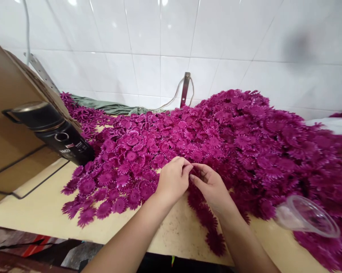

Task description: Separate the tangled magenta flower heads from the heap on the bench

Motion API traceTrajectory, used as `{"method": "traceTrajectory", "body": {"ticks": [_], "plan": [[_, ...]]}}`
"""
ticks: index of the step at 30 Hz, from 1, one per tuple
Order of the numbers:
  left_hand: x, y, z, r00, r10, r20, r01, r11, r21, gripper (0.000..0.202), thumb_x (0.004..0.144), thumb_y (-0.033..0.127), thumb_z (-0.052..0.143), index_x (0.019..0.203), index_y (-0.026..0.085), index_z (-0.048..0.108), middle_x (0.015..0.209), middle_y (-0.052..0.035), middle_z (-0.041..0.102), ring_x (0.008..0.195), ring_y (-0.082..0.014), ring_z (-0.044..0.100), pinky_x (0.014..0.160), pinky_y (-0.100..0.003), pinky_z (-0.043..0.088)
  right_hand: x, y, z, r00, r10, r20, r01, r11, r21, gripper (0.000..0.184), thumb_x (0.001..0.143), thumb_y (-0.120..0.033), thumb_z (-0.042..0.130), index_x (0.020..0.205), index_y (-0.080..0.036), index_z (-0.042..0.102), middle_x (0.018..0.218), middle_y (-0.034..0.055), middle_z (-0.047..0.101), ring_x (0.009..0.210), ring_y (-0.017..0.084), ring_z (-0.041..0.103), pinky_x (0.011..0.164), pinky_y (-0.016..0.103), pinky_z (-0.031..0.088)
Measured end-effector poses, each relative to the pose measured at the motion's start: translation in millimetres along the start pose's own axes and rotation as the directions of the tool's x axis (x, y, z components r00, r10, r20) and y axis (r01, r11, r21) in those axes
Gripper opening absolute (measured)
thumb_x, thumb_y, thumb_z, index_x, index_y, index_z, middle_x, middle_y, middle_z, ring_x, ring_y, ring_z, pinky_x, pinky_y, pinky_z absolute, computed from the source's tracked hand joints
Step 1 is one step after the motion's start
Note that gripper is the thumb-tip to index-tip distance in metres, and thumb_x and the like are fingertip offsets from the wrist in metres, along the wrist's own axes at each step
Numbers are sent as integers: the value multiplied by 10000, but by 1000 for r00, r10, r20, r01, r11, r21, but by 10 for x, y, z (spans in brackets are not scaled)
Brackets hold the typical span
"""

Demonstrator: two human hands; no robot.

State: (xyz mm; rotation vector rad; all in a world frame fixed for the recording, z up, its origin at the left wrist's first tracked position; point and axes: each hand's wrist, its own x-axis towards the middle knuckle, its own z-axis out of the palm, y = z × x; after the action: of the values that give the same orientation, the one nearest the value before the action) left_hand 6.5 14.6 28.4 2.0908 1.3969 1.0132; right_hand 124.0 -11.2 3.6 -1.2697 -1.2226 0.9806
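Observation:
My left hand [173,178] is closed, with thumb and forefinger pressed together above the table's front part. My right hand [212,184] meets it fingertip to fingertip, its thumb and fingers pinched too. Whatever lies between the fingertips is too small and hidden to make out. Below and beside my right hand, a row of magenta artificial flower heads [207,220] trails toward the table's front edge. Behind both hands spreads a large heap of the same magenta flower heads [182,132], flat and fringed, rising higher on the right.
A black bottle [65,140] leans beside a cardboard box [14,125] and a thin black wire frame [42,182] at left. A clear plastic cup [313,216] lies tipped at right among flowers. Green cloth [108,106] and a metal bracket [185,91] are by the tiled wall.

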Motion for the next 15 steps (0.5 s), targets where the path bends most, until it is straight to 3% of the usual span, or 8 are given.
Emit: {"method": "traceTrajectory", "body": {"ticks": [4, 7, 9, 11, 15], "plan": [[156, -10, 26, 983, -136, -127, 109, 974, -198, 142, 778, 149, 488, 644, 181, 521, 631, 13, 584, 638, -136, 553, 638, -256, 420, -83, -56, 43, 995, -67, -68, 53, 981, -188, 242, 702, -291, 551, 906, -167, 588, 860, 71, 661, 806, 205, 594, 771, 362, 453], [399, -79, -37, 936, -299, -187, 204, 891, -407, 165, 806, 171, 440, 652, 177, 499, 549, 34, 547, 548, -119, 536, 610, -247, 433, -143, -31, 5, 994, -77, -83, 48, 950, -309, 224, 718, -302, 518, 871, -157, 595, 820, 77, 659, 760, 214, 586, 745, 373, 445], [569, -126, -104, 901, -346, -261, 203, 869, -451, 146, 817, 174, 418, 704, 169, 510, 596, 22, 563, 580, -121, 555, 651, -263, 455, -164, 15, -57, 996, -48, -76, 21, 946, -322, 218, 729, -337, 490, 796, -156, 593, 753, 70, 646, 708, 206, 572, 704, 357, 445], [673, -136, -152, 923, -257, -285, 152, 927, -344, 28, 757, 156, 517, 768, 158, 542, 751, -18, 597, 729, -147, 586, 757, -304, 462, -158, 45, -131, 995, -28, -94, -1, 954, -300, 253, 748, -381, 441, 697, -167, 568, 657, 46, 603, 643, 183, 540, 643, 321, 437], [522, -2, -129, 979, 17, -203, -47, 988, -148, 246, 691, 107, 587, 929, 172, 582, 1026, -72, 572, 1005, -196, 542, 931, -357, 402, -82, -14, -255, 987, -52, -150, 11, 966, -257, 272, 744, -421, 432, 610, -192, 493, 556, -16, 468, 550, 133, 437, 545, 261, 374]]}}
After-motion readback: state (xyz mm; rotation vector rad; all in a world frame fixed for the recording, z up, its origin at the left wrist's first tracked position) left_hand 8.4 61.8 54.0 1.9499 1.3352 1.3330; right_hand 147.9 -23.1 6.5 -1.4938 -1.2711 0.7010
